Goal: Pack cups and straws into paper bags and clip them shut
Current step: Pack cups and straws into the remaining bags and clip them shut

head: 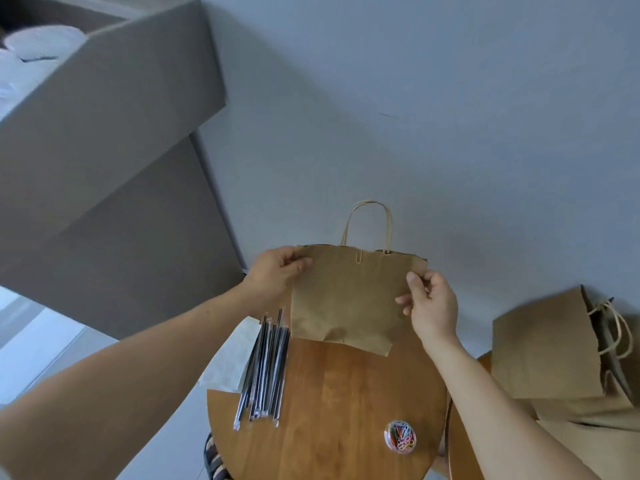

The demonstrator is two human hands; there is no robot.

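A brown paper bag (349,299) with twisted handles stands upright at the far edge of the round wooden table (332,410). A paper clip (358,256) sits on its top edge, left of centre. My left hand (273,271) pinches the bag's upper left corner, and my right hand (433,306) pinches its right edge just below the top. Several black wrapped straws (265,368) lie in a bundle on the table's left side. A small clear tub of coloured paper clips (400,437) sits near the table's front right. No cups show outside the box.
A large open cardboard box (104,150) holding white plastic-wrapped items (41,43) stands at the left. More brown paper bags (554,358) lie stacked at the right on another surface. A white sheet (232,362) lies under the straws. A grey wall is behind.
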